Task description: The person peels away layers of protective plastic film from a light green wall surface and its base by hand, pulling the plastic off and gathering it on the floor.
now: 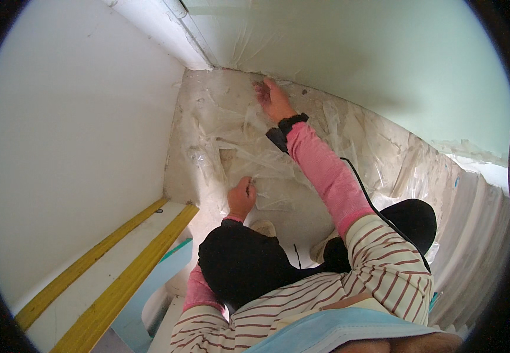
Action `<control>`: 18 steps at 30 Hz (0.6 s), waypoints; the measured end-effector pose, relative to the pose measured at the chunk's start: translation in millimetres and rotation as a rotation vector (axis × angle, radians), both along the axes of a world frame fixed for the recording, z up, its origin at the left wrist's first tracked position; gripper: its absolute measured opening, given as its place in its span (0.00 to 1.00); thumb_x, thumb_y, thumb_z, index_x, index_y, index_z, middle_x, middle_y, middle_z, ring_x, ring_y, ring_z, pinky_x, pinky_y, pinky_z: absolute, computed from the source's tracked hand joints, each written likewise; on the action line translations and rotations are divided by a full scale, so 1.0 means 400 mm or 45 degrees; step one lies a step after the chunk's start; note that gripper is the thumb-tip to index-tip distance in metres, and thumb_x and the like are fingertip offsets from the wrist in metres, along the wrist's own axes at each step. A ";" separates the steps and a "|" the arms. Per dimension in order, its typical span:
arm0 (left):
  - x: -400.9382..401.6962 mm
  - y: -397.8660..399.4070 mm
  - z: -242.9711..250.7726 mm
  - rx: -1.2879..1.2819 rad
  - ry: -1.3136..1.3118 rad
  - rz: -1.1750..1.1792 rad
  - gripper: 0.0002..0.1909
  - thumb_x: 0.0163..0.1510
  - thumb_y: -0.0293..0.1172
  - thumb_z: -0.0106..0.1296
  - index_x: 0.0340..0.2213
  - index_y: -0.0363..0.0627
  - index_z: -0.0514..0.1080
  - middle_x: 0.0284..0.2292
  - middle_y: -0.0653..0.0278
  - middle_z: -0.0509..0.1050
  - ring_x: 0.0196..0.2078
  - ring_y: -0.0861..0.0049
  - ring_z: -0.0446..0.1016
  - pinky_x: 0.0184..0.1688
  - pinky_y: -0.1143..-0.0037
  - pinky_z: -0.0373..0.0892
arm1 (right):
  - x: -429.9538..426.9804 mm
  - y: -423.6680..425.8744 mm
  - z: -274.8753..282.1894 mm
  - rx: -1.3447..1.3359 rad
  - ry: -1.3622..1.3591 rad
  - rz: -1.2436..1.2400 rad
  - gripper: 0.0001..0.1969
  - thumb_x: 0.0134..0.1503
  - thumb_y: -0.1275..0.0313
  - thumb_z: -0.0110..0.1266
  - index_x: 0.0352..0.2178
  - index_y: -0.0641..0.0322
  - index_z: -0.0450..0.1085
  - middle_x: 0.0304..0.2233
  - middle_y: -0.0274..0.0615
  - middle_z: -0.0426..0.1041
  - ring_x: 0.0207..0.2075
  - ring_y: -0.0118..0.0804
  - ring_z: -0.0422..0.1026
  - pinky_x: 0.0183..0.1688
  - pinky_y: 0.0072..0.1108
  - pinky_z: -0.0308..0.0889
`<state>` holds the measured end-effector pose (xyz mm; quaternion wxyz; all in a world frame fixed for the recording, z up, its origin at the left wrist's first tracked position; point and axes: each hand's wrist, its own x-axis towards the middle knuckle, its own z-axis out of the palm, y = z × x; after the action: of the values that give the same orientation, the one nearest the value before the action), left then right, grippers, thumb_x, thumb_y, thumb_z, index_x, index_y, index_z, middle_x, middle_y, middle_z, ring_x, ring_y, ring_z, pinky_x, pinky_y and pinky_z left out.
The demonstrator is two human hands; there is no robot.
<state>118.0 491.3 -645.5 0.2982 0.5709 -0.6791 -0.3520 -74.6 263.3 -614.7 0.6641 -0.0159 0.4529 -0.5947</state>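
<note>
My right hand (pixel 273 99) reaches to the foot of a pale green wall panel (pixel 369 57), its fingers partly curled near the seam with the floor; whether it grips anything is unclear. Low in front of my knees, my left hand (pixel 242 197) is curled beside crumpled clear plastic sheeting (pixel 277 165) on the floor; I cannot tell whether it holds an edge of it. A thin film (pixel 255 48) clings in creases to the green panel above my right hand. Black bands sit at both wrists, with pink sleeves beyond them.
A white wall (pixel 83 101) rises at the left, meeting a white post (pixel 166 35) at the corner. Yellow-edged boarding (pixel 118 273) stands lower left, beside a light blue piece (pixel 149 287). Pleated greyish sheeting (pixel 475 247) lies at the right. A black cable (pixel 363 185) runs along my right arm.
</note>
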 end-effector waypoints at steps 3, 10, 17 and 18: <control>-0.010 -0.004 0.000 0.022 -0.002 -0.010 0.07 0.48 0.31 0.46 0.31 0.46 0.69 0.18 0.53 0.71 0.20 0.54 0.71 0.21 0.63 0.66 | -0.028 -0.043 -0.009 0.047 -0.239 -0.252 0.08 0.57 0.71 0.44 0.32 0.67 0.65 0.29 0.44 0.72 0.27 0.34 0.70 0.28 0.21 0.68; 0.007 0.008 -0.014 0.009 -0.012 0.004 0.07 0.48 0.30 0.46 0.31 0.47 0.69 0.19 0.53 0.71 0.21 0.55 0.71 0.21 0.63 0.66 | -0.029 -0.037 -0.061 0.092 -0.357 -0.272 0.07 0.56 0.73 0.43 0.32 0.66 0.65 0.28 0.41 0.71 0.29 0.34 0.70 0.30 0.21 0.66; -0.044 -0.016 -0.012 0.031 0.038 -0.053 0.08 0.48 0.31 0.46 0.32 0.48 0.69 0.19 0.53 0.72 0.21 0.55 0.71 0.22 0.62 0.66 | -0.164 -0.024 -0.180 -0.321 1.140 0.154 0.08 0.55 0.72 0.46 0.31 0.66 0.67 0.24 0.38 0.70 0.26 0.32 0.69 0.29 0.19 0.65; -0.040 -0.015 -0.014 0.050 0.039 -0.051 0.08 0.48 0.31 0.46 0.32 0.48 0.69 0.19 0.53 0.72 0.21 0.55 0.71 0.22 0.62 0.66 | -0.155 -0.024 -0.172 -0.433 1.523 0.197 0.07 0.55 0.72 0.46 0.30 0.66 0.67 0.23 0.37 0.70 0.26 0.30 0.69 0.28 0.19 0.64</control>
<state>102.0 485.2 -650.9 0.2902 0.5574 -0.6788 -0.3799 -136.5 253.9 -683.3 0.3251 -0.4842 0.6426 -0.4970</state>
